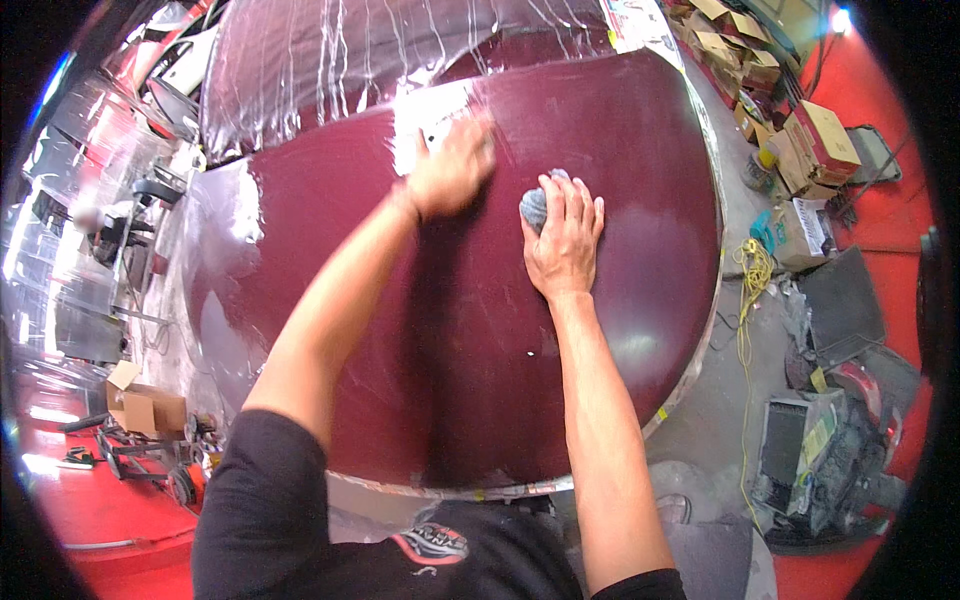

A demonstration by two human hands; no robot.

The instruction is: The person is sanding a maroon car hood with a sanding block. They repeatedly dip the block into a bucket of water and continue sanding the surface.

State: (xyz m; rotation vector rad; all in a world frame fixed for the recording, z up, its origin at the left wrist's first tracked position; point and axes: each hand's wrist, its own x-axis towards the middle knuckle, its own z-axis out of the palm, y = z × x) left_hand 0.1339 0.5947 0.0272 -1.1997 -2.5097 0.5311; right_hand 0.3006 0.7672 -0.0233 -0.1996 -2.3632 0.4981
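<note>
A dark maroon car hood (480, 330) fills the middle, with whitish scuffs and smears on its surface. Toward its far edge my left hand (452, 170) presses down beside a bright glare patch; motion smears its fingers, and whatever may lie under them is hidden. Farther right, my right hand (567, 235) rests on the hood with its fingers curled over a grey-blue crumpled wad (534, 207), which could be cloth or a scuff pad. Masking paper and tape (712, 180) run along the hood's rim.
Clear plastic sheeting (300, 70) covers the car beyond the hood. Cardboard boxes (820, 145) and a yellow cord (745, 300) lie on the right. A dusty machine (800, 450) stands at lower right. At left are an open box (147, 408) and a wheeled metal jack (150, 470).
</note>
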